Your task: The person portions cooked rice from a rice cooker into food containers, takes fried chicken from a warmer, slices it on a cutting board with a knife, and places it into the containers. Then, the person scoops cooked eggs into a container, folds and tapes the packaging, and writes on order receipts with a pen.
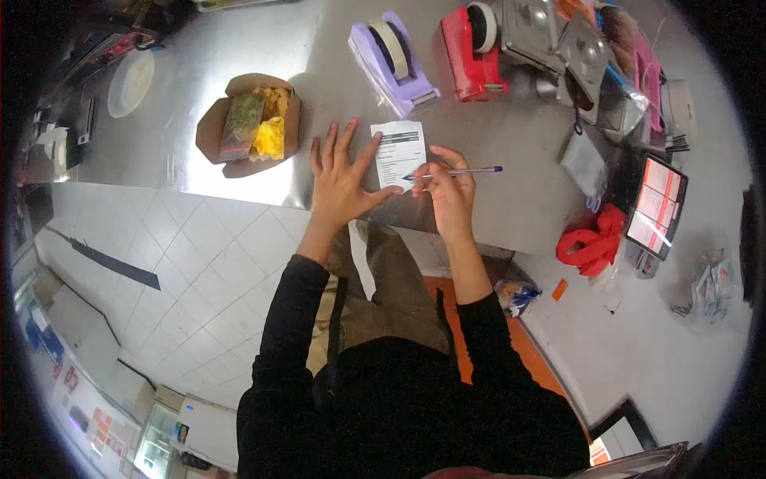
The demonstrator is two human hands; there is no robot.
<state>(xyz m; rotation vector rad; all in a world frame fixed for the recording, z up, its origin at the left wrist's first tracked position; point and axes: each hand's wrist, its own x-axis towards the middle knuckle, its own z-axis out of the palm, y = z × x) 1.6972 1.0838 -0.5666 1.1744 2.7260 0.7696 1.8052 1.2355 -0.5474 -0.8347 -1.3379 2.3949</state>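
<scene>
A white printed receipt (396, 148) lies on the steel counter (335, 48) in front of me. My left hand (341, 180) rests flat with fingers spread, its thumb and index fingertip at the receipt's left edge. My right hand (449, 191) grips a ballpoint pen (471, 170), whose tip points left over the receipt's lower right part. Whether the tip touches the paper I cannot tell. Left of my left hand stands an open brown cardboard food box (209, 136) holding yellow food (270, 137) and a clear bag of green leafy stuff (243, 116).
A purple tape dispenser (411, 88) and a red tape dispenser (471, 72) stand behind the receipt. Lidded metal containers (531, 32) crowd the back right. A lit tablet screen (656, 206) and red cloth-like bundle (594, 243) are at right. A white plastic lid or bowl (132, 84) lies far left.
</scene>
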